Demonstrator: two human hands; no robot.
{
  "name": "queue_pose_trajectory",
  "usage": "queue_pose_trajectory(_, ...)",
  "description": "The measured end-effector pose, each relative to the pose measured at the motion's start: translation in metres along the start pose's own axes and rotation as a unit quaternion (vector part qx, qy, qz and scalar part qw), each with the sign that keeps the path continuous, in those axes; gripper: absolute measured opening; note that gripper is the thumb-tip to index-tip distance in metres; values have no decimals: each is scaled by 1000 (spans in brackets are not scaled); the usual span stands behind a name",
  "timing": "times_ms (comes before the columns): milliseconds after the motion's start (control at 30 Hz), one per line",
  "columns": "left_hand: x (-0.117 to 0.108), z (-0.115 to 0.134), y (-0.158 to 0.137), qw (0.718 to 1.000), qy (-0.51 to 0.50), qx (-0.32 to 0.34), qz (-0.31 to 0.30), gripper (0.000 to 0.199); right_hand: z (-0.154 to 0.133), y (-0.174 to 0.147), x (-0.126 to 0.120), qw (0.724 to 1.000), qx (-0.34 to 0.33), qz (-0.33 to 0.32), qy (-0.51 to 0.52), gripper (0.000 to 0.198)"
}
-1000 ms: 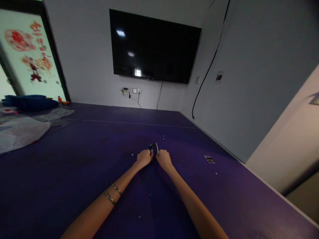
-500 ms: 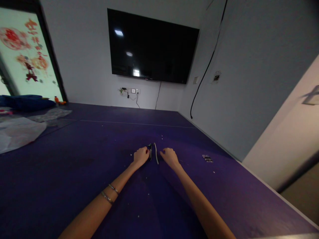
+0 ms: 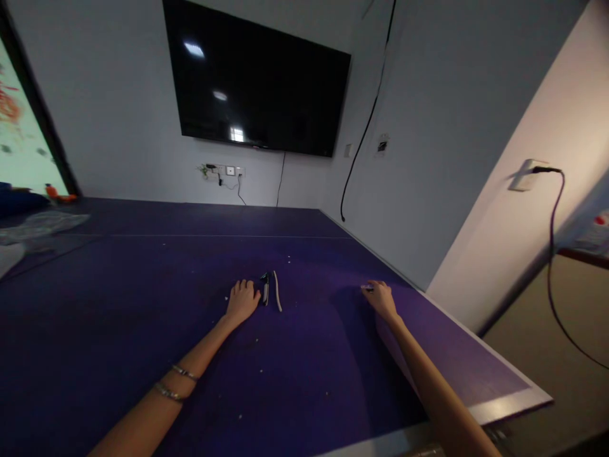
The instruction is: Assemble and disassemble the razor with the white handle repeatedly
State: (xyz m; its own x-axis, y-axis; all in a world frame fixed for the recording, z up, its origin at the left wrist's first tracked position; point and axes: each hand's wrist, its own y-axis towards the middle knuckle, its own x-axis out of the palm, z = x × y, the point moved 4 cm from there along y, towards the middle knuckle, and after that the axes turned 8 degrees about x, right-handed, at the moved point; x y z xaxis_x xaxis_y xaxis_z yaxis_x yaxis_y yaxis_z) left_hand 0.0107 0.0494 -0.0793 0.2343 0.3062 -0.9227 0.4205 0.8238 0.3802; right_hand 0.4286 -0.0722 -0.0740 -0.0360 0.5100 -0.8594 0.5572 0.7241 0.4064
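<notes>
My left hand (image 3: 243,300) rests on the purple tabletop (image 3: 200,355) with its fingers spread, holding nothing. Just right of its thumb lies a small, narrow black-and-silver object (image 3: 265,293) whose kind I cannot make out. Beside that is a thin, pale, slightly curved strip (image 3: 277,292), apart from both hands. Farther right, my right hand (image 3: 380,299) has its fingers closed on a small dark-and-clear packet (image 3: 368,288), mostly hidden under the fingers.
Clear plastic wrap (image 3: 45,225) and an orange item (image 3: 53,192) are at the far left. A black cable (image 3: 361,143) hangs down the wall by the table's right edge. A large television (image 3: 261,82) is mounted beyond. Small white specks dot the tabletop.
My right hand has moved right, from near the strip to the small packet, and closed on it. My left hand has let go of the black-and-silver object. The view has turned right.
</notes>
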Motion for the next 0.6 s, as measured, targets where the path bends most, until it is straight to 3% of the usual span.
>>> queue_pose_trajectory(200, 2, -1, 1, 1000, 12, 17, 2, 35, 27, 7, 7, 1000, -3, -23, -1, 46)
queue_pose_trajectory(333, 1, -1, 0, 1000, 10, 17, -4, 35, 26, 9, 10, 998, -13, -54, 15, 46)
queue_pose_trajectory(600, 1, -1, 0, 1000, -1, 9, -2, 34, 18, 7, 10, 998, 1, -56, 37, 42)
